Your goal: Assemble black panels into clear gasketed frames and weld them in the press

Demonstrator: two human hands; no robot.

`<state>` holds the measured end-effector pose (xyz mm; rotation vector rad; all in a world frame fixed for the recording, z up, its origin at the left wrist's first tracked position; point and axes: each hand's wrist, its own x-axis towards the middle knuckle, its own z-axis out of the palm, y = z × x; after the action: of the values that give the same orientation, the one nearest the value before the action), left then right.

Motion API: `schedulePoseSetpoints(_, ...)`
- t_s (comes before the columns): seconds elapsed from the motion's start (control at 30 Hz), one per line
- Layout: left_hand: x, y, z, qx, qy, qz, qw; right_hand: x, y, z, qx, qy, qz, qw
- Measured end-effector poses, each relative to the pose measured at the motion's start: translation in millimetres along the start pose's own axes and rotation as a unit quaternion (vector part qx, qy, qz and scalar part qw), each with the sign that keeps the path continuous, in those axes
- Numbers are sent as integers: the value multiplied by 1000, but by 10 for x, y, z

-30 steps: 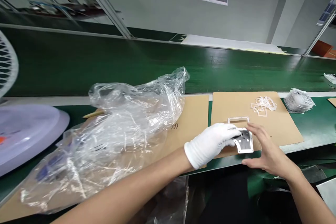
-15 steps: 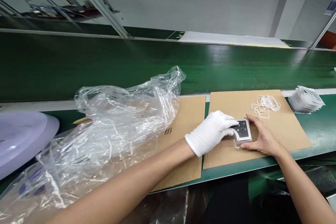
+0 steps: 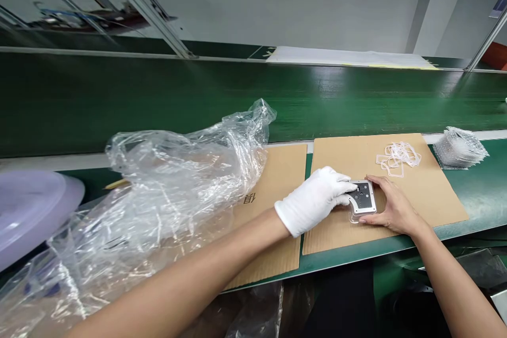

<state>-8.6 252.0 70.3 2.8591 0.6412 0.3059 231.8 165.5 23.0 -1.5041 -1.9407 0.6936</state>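
A small black panel with a white frame and a curved notch (image 3: pixel 363 198) lies over a clear plastic piece (image 3: pixel 354 216) on the right cardboard sheet (image 3: pixel 431 195). My left hand (image 3: pixel 319 198), in a white glove, grips the panel's left side with fingers bent over its edge. Bare, my right hand (image 3: pixel 394 206) holds the opposite side, thumb at the near corner and fingers at the far corner. Beyond the hands, a tangle of thin white frame-shaped strips (image 3: pixel 399 157) rests on the same cardboard.
A crumpled clear plastic bag (image 3: pixel 190 185) covers much of the left cardboard sheet (image 3: pixel 283 211). Pale purple round discs (image 3: pixel 35 211) stand far left. A stack of clear plastic pieces (image 3: pixel 460 148) sits at the right. The green conveyor belt (image 3: pixel 336 95) runs behind.
The panel now lies flatter and squarer over the clear piece. Both hands keep hold of it. The whole view has shifted slightly.
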Motion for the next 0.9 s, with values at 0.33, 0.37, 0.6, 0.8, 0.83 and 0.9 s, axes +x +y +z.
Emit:
schedulePoseSetpoints(0.33,-14,-57,37,44,-2,11,999,-5,7,9,13,7,-18,1000)
schedulePoseSetpoints(0.37,-36,-61,16,48,4,6,999,0,13,7,15,8,-25,1000)
schedulePoseSetpoints(0.6,-131,-33,3,-98,80,-127,984,-123,-55,-24,18,-3,-41,999)
schedulePoseSetpoints(0.8,-31,-39,235,-264,90,-270,921,-401,-87,210,-6,111,-32,993)
schedulePoseSetpoints(0.83,-25,-53,245,-296,87,-277,910,-413,-69,260,-13,126,-34,991)
schedulePoseSetpoints(0.9,-39,-77,235,-343,72,-276,895,-416,-52,357,-28,149,-32,988)
